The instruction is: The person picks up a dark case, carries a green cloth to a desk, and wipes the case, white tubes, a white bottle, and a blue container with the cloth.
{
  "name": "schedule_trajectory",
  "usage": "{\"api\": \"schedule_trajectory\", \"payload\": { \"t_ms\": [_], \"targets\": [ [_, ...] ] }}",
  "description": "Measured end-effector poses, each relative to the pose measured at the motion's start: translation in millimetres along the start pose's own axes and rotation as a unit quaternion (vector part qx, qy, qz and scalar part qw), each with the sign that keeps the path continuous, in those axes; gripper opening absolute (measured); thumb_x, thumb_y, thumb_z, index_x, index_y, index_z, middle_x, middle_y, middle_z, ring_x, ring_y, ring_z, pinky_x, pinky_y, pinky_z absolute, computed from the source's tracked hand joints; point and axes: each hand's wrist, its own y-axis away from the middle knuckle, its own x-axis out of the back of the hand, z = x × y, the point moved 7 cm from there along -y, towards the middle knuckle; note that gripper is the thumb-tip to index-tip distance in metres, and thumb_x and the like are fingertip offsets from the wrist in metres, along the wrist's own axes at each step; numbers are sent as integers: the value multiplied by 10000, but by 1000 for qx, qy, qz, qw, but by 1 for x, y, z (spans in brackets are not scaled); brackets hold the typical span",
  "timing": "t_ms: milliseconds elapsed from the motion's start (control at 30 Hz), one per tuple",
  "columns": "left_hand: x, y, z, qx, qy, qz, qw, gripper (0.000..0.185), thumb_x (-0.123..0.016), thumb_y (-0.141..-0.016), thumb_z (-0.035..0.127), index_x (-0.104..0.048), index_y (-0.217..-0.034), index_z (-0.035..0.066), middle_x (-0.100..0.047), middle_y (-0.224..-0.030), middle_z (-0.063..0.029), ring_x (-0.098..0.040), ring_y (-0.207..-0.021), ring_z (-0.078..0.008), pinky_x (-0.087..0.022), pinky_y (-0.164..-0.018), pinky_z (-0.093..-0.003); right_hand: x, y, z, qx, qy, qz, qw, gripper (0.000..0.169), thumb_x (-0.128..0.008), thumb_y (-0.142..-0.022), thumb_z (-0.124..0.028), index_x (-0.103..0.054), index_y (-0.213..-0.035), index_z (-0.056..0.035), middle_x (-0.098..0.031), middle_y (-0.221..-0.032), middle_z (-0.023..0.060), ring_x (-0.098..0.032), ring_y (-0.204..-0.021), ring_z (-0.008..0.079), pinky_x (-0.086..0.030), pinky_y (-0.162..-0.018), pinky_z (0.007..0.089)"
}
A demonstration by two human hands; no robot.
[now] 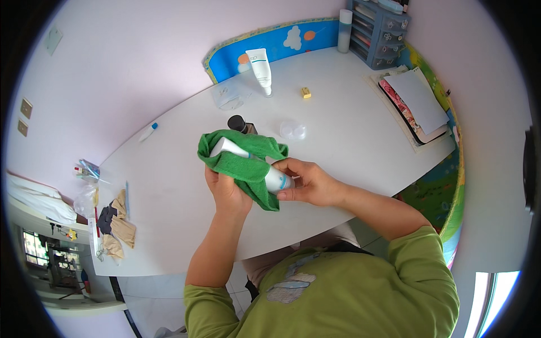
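A white cylindrical bottle [277, 181] with a white cap lies slantwise across a green cloth [239, 166]. My left hand [228, 192] holds the cloth from below, and the cloth wraps partly around the bottle's middle and cap. At the bottle's lower right end, the fingers and thumb of my right hand [306, 181] grip its base. Blue print shows near that end. Just beyond the cloth stands a dark bottle with a black cap [237, 123], partly hidden by it. To its right sits a clear plastic container with round compartments [292, 129].
A white squeeze tube [260, 69] stands on its cap by a clear plastic piece [228, 96]. A small yellow block [306, 92] lies on the white table [338, 114]. Farther right are a tall bottle [345, 31], a drawer unit [376, 36] and stacked papers [418, 101]. Folded fabrics [120, 226] lie left.
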Motion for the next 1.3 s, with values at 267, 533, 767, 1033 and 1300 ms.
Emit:
{"api": "schedule_trajectory", "payload": {
  "t_ms": [267, 533, 767, 1033, 1300],
  "targets": [
    [-12, 12, -25, 115, -85, -79, 987, 398, -707, -716, 46, -509, -1061, 33, -588, -960, -52, -590, -837, -156, -508, -708, -304, -14, 4, 0, -95, -356, -130, 921, 441, -600, -865, -145, -432, -1253, -23, -561, -1056, 63, -554, -875, 145, -501, -721, 294],
    [-38, 20, -35, 37, -298, -217, 929, 344, -664, -756, 45, -510, -1061, 6, -574, -959, -33, -565, -862, -122, -468, -745, -270, 14, 0, 11, -29, -326, 33, 944, 415, -664, -814, -111, -464, -1172, -54, -577, -1017, 46, -559, -933, 140, -484, -800, 307],
    [-27, 24, -27, -54, -263, -122, 956, 241, -534, -846, 47, -486, -1077, 5, -549, -978, -41, -542, -868, -115, -458, -753, -273, 19, 11, -26, 109, 120, 105, 981, 278, -651, -805, -72, -521, -1047, -26, -593, -974, 79, -602, -853, 169, -498, -716, 309],
    [-17, 19, -43, 184, -50, -154, 969, 272, -497, -911, 205, -497, -1096, 5, -591, -941, -83, -598, -799, -153, -501, -651, -284, 60, 15, -63, 220, 179, 230, 931, 388, -558, -864, -300, -542, -1138, -26, -577, -1020, 129, -522, -841, 220, -428, -774, 314],
    [-8, 41, -74, 324, -44, -136, 935, 261, -585, -859, 223, -560, -1046, 42, -603, -885, -26, -586, -746, -103, -491, -619, -257, 30, -15, -57, 43, -176, 12, 983, 605, -662, -784, -373, -468, -1211, 10, -541, -1176, 162, -510, -1101, 246, -389, -951, 372]
  ]
}}
